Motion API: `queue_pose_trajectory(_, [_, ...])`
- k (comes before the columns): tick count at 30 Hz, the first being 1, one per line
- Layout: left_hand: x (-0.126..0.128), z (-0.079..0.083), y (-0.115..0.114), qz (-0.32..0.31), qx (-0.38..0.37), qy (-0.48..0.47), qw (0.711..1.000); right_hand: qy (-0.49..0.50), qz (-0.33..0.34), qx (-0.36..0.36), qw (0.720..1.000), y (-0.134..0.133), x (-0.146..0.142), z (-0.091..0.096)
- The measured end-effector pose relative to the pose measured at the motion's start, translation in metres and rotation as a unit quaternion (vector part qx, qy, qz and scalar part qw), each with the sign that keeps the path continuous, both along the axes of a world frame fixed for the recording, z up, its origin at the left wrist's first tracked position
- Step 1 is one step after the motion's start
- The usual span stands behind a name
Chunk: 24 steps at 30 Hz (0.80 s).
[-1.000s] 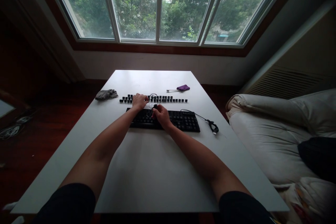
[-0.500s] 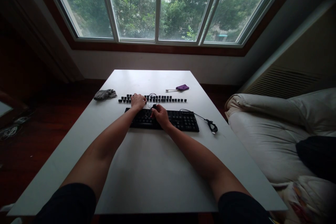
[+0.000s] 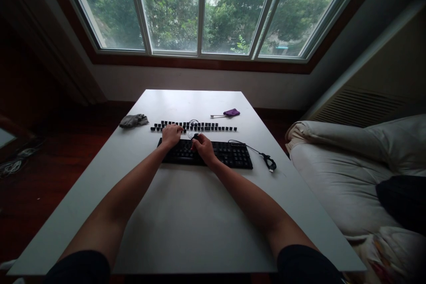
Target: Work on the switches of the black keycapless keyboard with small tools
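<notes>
A black keyboard (image 3: 233, 154) lies across the white table (image 3: 186, 222). Just behind it runs a row of loose black keycaps (image 3: 213, 127). My left hand (image 3: 171, 135) hovers over the keyboard's far left edge with its fingers curled; whatever it may hold is hidden. Over the keyboard's middle, my right hand (image 3: 203, 147) is pinched on a small black tool (image 3: 195, 136) with a thin wire loop.
The keyboard's cable ends in a bundled plug (image 3: 269, 161) to the right. A grey cloth (image 3: 133, 120) lies at the table's left edge, and a purple cloth (image 3: 232, 112) with a thin stick lies further back. A white bed (image 3: 342, 173) stands close on the right.
My left hand has drawn back from the keycap row to the keyboard's far left edge. My right hand has stayed put with the tool.
</notes>
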<state>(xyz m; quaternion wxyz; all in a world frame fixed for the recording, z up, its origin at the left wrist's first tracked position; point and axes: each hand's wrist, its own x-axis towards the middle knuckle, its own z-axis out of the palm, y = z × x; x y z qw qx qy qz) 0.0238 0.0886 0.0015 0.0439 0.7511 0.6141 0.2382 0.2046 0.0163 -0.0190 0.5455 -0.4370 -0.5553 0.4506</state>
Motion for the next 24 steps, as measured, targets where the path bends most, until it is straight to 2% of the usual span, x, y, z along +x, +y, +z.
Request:
queue_pose_trajectory(8, [-0.004, -0.004, -0.063, -0.071, 0.040, -0.002, 0.997, 0.028, 0.011, -0.032, 0.999, 0.008, 0.001, 0.003])
queue_pose_trajectory(11, [0.000, -0.006, -0.081, -0.103, 0.041, 0.002, 0.994, 0.003, -0.008, -0.015, 1.000, 0.017, 0.009, 0.007])
queue_pose_trajectory(14, [0.004, -0.008, -0.094, -0.117, 0.048, 0.013, 0.992, -0.053, -0.016, 0.004, 0.998, 0.026, 0.022, 0.009])
queue_pose_trajectory(19, [0.009, -0.007, -0.107, -0.124, 0.083, 0.039, 0.988, -0.168, 0.028, 0.049, 0.984, 0.036, 0.040, 0.011])
queue_pose_trajectory(24, [0.017, -0.003, -0.116, -0.167, 0.099, 0.058, 0.979, -0.195, 0.062, 0.058, 0.977, 0.035, 0.044, 0.007])
